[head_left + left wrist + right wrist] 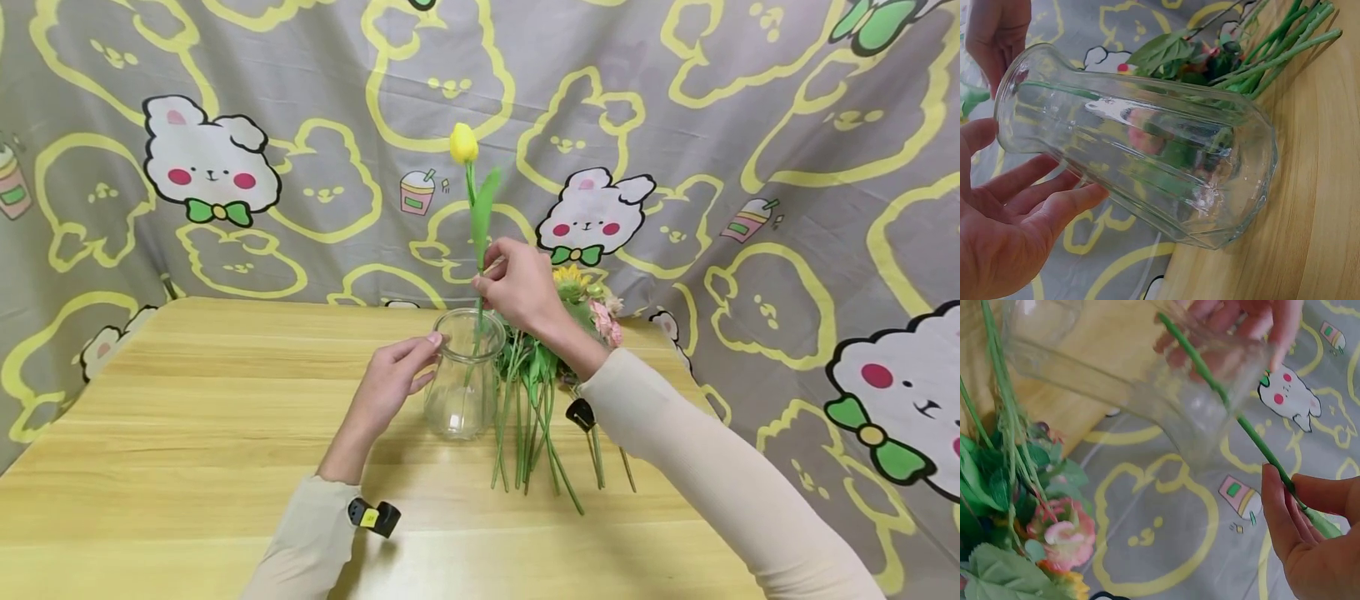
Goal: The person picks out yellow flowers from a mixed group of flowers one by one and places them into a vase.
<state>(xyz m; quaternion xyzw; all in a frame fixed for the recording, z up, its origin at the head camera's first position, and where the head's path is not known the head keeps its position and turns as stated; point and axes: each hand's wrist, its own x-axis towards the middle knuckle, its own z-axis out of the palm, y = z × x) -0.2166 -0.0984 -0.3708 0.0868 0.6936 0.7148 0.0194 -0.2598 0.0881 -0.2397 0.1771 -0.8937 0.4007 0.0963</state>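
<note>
A clear glass vase [459, 400] stands upright on the wooden table. My left hand [390, 379] rests against its left side, one fingertip at the rim and the other fingers loosely extended along the neck and wall [1029, 219]. My right hand [521, 283] pinches the green stem of a yellow tulip [464, 143] between thumb and fingers, above the vase mouth. The tulip stands nearly upright, bloom on top, with one long leaf [486, 204]. Its stem [1200, 365] passes through the mouth, and the lower end shows inside the glass.
Right of the vase lies a bunch of artificial flowers, with a yellow sunflower [572, 279], pink blooms [603, 321] and several green stems [536, 442] pointing towards the table's front. A patterned grey cloth [322, 167] hangs behind the table [225, 400].
</note>
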